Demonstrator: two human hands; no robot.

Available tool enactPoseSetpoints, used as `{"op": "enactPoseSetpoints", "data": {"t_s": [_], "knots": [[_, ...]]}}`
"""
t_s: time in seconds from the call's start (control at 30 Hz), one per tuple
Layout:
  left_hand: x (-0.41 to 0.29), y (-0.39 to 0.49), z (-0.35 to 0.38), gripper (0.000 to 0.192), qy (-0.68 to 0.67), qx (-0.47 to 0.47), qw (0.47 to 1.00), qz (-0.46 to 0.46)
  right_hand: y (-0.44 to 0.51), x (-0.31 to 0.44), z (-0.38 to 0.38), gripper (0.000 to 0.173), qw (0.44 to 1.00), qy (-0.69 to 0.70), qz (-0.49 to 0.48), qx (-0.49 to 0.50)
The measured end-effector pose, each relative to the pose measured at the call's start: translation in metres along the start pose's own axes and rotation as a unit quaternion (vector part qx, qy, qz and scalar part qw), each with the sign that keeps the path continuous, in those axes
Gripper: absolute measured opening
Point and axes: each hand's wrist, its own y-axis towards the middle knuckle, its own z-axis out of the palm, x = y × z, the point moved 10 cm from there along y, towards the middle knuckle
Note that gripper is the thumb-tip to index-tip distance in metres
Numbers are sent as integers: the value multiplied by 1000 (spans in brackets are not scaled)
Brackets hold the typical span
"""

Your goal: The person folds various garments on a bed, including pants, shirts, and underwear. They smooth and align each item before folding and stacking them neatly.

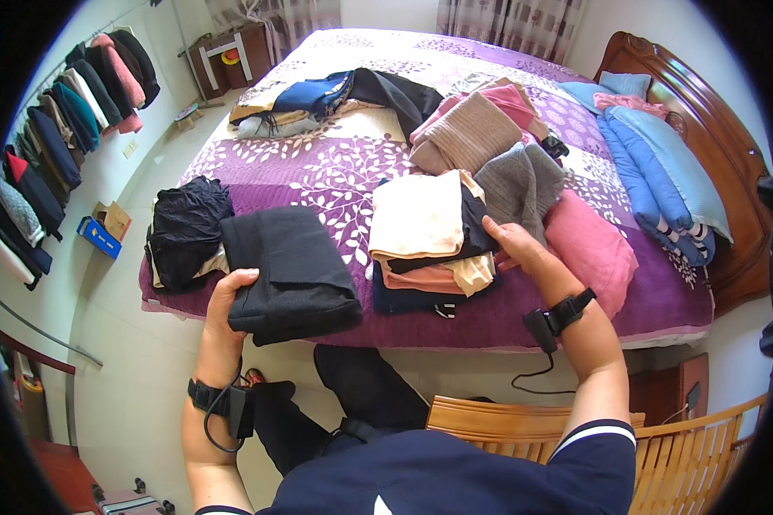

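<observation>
My left hand grips the left side of a folded dark garment, thumb on top, and holds it over the bed's near edge. My right hand is at the right side of a stack of folded clothes. Its thumb touches the edge of a black garment in that stack, and its fingers are apart and partly hidden. A cream folded garment tops the stack, above pink clothing and a navy piece. Left of the held garment lies a crumpled black garment.
The bed has a purple leaf-patterned cover. Beyond the stack lie a beige knit, a grey knit and a pink garment. More folded clothes lie farther back. A wooden slatted bench stands at my right.
</observation>
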Motion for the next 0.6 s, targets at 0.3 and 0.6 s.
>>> {"op": "enactPoseSetpoints", "data": {"t_s": [0.3,0.6], "knots": [[9,70,168,36,-30,220,974,-52,1,-27,18,73,992,101,38,64],[88,160,177,63,347,77,926,130,-4,-16,29,74,952,288,42,99]]}}
